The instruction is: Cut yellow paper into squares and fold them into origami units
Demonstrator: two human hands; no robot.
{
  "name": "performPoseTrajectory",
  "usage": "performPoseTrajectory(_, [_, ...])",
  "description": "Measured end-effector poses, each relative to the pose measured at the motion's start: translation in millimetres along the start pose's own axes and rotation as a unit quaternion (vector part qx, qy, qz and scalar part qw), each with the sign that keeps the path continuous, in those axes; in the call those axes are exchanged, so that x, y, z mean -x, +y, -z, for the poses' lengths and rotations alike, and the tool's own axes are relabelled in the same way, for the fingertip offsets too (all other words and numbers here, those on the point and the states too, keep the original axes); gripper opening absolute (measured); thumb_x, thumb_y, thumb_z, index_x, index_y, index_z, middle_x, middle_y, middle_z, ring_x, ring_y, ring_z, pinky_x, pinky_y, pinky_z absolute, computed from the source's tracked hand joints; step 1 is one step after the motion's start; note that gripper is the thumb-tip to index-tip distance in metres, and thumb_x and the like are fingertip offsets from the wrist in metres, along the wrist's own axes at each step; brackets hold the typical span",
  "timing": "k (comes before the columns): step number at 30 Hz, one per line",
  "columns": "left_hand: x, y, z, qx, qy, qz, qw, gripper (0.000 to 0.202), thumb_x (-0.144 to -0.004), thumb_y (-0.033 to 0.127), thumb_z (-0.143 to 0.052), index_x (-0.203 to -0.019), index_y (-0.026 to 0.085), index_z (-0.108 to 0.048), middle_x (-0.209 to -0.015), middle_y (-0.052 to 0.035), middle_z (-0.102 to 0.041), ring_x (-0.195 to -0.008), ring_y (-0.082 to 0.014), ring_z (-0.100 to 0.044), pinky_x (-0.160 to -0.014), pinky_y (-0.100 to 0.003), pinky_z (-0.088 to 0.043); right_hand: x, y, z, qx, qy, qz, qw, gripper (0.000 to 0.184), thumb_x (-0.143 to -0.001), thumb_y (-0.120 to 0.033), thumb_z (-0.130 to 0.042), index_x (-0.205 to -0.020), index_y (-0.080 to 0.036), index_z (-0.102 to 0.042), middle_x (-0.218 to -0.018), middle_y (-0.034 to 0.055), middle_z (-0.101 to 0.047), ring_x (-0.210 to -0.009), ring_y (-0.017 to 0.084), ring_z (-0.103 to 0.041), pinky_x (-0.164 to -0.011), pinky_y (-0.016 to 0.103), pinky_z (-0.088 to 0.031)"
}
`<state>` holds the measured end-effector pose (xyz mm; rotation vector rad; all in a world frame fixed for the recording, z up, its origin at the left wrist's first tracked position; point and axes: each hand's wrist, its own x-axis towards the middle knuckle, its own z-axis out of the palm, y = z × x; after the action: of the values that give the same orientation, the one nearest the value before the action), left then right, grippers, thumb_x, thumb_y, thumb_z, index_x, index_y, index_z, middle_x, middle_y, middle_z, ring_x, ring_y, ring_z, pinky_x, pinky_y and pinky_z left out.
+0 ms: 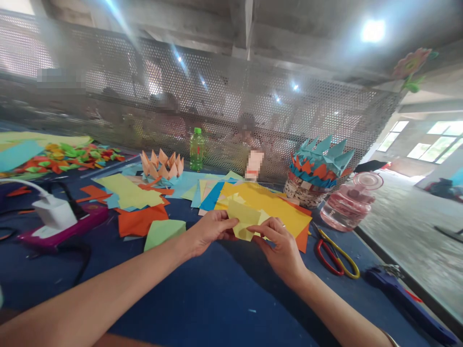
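A small pale yellow paper (243,218), partly folded, is held up between my two hands above the blue table. My left hand (214,227) pinches its left side, thumb on the front and fingers behind. At its lower right corner, my right hand (278,241) grips the edge between thumb and fingertips. Behind the hands lie large yellow sheets (275,205) with orange and blue ones around them. A light green sheet (164,232) and a red-orange sheet (139,220) rest left of my left hand.
Scissors (336,258) with red and yellow handles lie to the right, near a dark blue tool (405,299). A pink bottle (345,207), a folded-paper basket (314,173) and a green bottle (197,152) stand farther back. A magenta power strip (63,229) with a white charger (54,211) sits left.
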<state>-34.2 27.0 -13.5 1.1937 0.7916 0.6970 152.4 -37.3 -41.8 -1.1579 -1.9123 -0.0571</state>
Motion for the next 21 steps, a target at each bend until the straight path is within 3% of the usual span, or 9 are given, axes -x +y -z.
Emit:
performPoseTrajectory(6, [-3, -6, 1.6, 0.005, -0.016, -0.005, 1.000, 0.036, -0.066, 0.032, -0.077, -0.093, 0.012, -0.066, -0.084, -0.0058, -0.070, -0.070, -0.0141, -0.065, -0.067, -0.027, -0.054, -1, 2, -2, -0.014, 0.010, -0.003, 1.000, 0.011, -0.085, -0.022, -0.062, -0.088, -0.023, -0.073, -0.071, 0.0025, -0.053, -0.071, 0.018, -0.050, -0.065, 0.030, -0.041])
performPoseTrajectory(13, [1, -7, -2.4, 0.006, -0.037, -0.004, 0.999, 0.037, -0.061, 0.030, -0.081, -0.090, 0.012, -0.068, -0.080, -0.0044, -0.070, -0.069, -0.0122, -0.064, -0.068, -0.025, -0.056, -1, -4, -1, -0.060, 0.013, -0.110, 0.992, 0.009, -0.082, -0.028, -0.066, -0.079, -0.021, -0.070, -0.076, 0.0020, -0.053, -0.075, 0.018, -0.052, -0.068, 0.030, -0.043])
performPoseTrajectory(21, [7, -5, -11.4, 0.001, -0.039, -0.002, 0.999, 0.030, -0.061, 0.028, -0.081, -0.083, 0.012, -0.069, -0.077, -0.0026, -0.069, -0.067, -0.0102, -0.061, -0.067, -0.022, -0.054, -1, -10, -4, -0.082, 0.058, -0.174, 0.980, 0.012, -0.078, -0.031, -0.066, -0.074, -0.020, -0.065, -0.102, 0.0074, -0.056, -0.100, 0.022, -0.052, -0.079, 0.034, -0.043])
